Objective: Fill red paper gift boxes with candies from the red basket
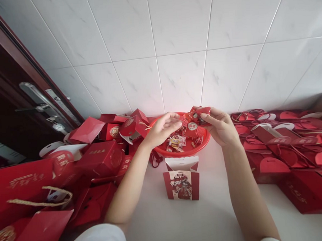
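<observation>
My right hand (222, 126) is closed on several red-wrapped candies (195, 115), pinched between thumb and fingers above the red basin. To its left, my left hand (165, 129) has thumb and fingers apart, its fingertips beside a red dotted packet with a round label (193, 126); whether they touch it I cannot tell. The red plastic basin (164, 153) holds more wrapped sweets, among them a yellow-and-white one (176, 142). Nearer to me, a red gift box (167, 188) with a printed picture stands upright, its top flaps open.
Red gift boxes (98, 159), some with rope handles, are piled on the left. Rows of red boxes (271, 168) fill the right side. Behind the white tabletop (179, 223) rises a tiled wall (137, 82). A dark door with a metal handle (38, 107) is at the left.
</observation>
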A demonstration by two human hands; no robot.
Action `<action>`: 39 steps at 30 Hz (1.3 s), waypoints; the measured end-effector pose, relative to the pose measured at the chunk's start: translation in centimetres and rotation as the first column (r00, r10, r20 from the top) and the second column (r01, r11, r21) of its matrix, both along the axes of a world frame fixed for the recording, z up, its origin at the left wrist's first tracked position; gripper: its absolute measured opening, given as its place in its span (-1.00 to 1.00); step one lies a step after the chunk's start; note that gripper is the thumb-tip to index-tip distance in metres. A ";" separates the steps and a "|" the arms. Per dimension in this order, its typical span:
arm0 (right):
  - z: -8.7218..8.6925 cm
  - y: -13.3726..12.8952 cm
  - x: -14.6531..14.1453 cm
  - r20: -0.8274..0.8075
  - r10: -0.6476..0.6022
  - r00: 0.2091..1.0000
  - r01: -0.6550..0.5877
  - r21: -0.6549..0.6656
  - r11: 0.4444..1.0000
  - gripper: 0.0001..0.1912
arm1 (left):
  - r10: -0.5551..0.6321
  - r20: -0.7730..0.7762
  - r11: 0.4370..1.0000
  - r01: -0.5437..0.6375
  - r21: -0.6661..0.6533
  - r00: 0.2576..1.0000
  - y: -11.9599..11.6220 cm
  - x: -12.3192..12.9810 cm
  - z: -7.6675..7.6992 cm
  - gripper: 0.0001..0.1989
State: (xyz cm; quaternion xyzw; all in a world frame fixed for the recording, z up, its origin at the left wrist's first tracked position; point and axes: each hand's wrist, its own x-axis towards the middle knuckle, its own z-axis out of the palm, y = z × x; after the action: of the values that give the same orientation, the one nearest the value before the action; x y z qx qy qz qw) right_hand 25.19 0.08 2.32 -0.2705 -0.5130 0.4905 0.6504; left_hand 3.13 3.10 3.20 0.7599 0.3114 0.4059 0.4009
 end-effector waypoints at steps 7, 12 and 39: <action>1.6 -3.8 -0.1 0.156 -0.004 0.988 -0.015 0.120 0.993 -0.85 | -0.266 -0.457 0.960 0.277 -0.045 0.848 -5.2 -3.8 -0.2 -0.82; 1.1 -3.6 -0.4 0.251 0.033 0.967 -0.086 0.205 0.975 -0.88 | -0.111 -0.420 0.994 0.108 -0.031 0.901 -4.4 -2.2 -2.7 -0.74; 0.6 -1.7 1.7 0.775 0.227 0.589 -0.410 0.045 0.911 -0.83 | -0.216 -0.417 0.976 0.212 -0.056 0.883 -1.6 -1.0 -3.2 -0.41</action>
State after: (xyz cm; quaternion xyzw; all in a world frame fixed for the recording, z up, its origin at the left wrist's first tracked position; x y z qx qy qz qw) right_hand 26.92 -1.67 2.94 -0.2794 -0.8270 0.3822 0.3033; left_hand 2.15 1.47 -0.03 0.8573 0.3063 0.1847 0.3703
